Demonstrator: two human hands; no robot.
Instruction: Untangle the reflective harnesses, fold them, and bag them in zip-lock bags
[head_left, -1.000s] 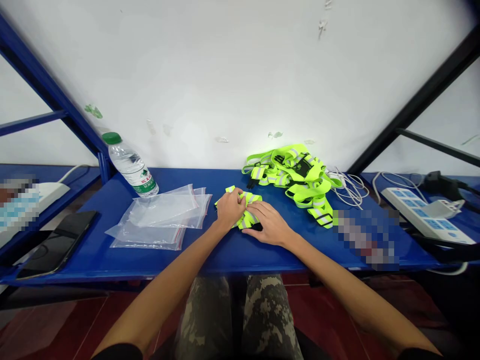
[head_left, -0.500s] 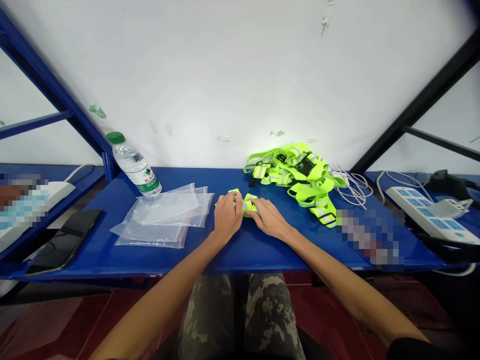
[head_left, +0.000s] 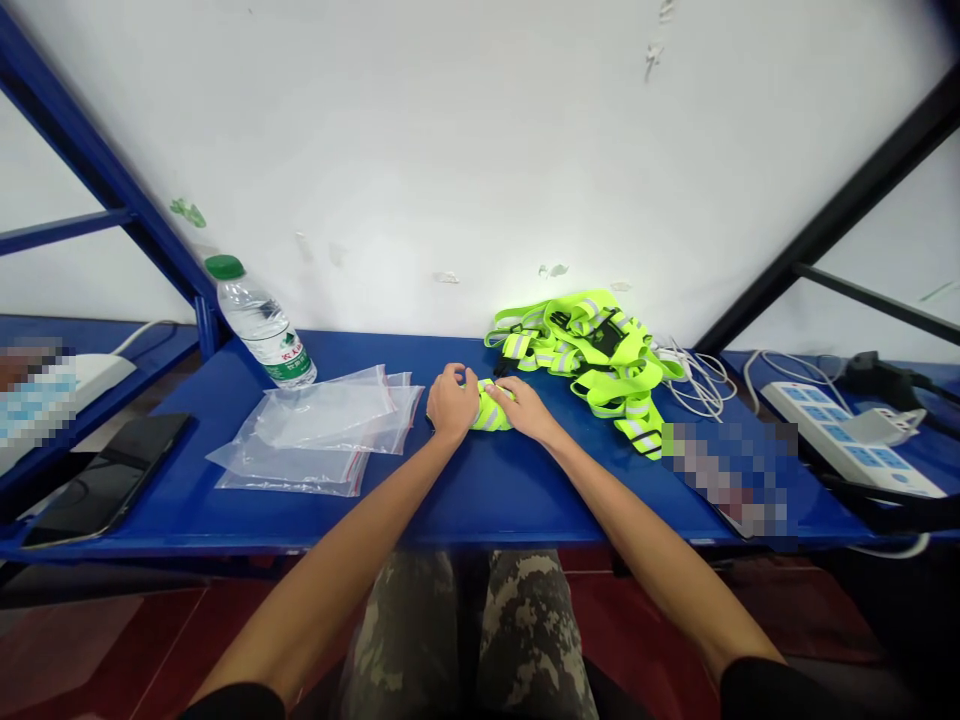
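Left hand (head_left: 452, 402) and right hand (head_left: 519, 408) are both clenched on one folded hi-vis strap bundle (head_left: 491, 414), fingers curled over its ends, and it is pressed down on the blue shelf (head_left: 487, 490). The bundle sits just left of and in front of the pile of hi-vis reflective straps (head_left: 600, 352), not touching it as far as I can tell. Stack of clear zip bags (head_left: 322, 432) lies flat well left of the pile. Water bottle (head_left: 259, 325), green cap, stands tilted further left of the pile, by the wall. Black phone (head_left: 105, 485) is far left of the pile, on the lower ledge. White cables (head_left: 701, 378) touch the pile's right edge. Power strip (head_left: 847, 440) is well right of the pile.
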